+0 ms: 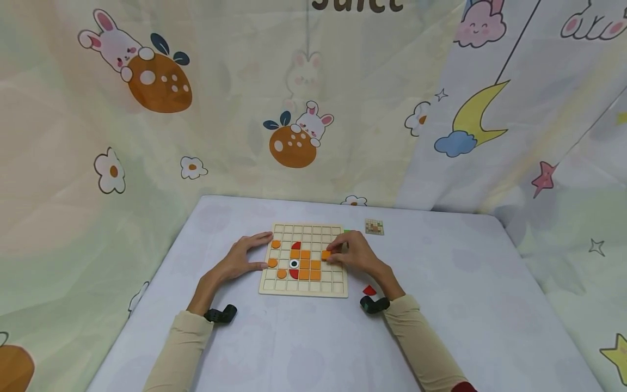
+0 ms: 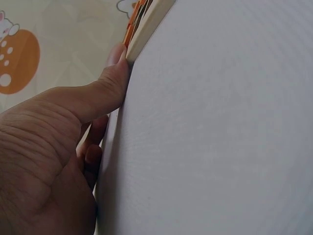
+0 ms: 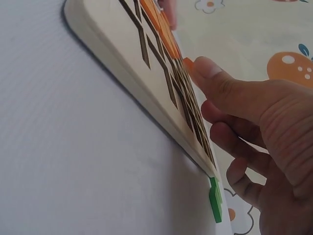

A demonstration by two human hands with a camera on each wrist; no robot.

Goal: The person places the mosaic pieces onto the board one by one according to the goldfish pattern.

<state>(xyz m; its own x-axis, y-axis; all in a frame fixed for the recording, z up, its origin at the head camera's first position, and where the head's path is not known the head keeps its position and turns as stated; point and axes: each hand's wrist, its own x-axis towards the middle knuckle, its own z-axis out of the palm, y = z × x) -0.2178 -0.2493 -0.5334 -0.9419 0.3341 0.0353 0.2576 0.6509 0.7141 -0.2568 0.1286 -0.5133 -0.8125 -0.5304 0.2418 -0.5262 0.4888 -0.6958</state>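
Observation:
A wooden grid board (image 1: 303, 230) lies on the table. Orange square tiles (image 1: 310, 269), two red rounded pieces and a round black-and-white eye piece (image 1: 294, 264) sit in its middle cells, with orange discs (image 1: 276, 244) towards its left side. At the board's left edge rests my left hand (image 1: 236, 259), thumb and fingers spread apart; its thumb (image 2: 115, 73) touches the rim in the left wrist view. Thumb and fingers of my right hand (image 1: 356, 252) pinch an orange square tile (image 1: 325, 255) over the right part of the grid. The right wrist view shows that tile (image 3: 188, 63) at the thumb tip.
A red piece (image 1: 369, 290) lies on the table near the right wrist. Green pieces (image 3: 215, 200) lie beside the board's right edge, partly behind the right hand. A small patterned card (image 1: 374, 227) is at the back right. Printed cloth (image 1: 235, 136) hangs behind the table.

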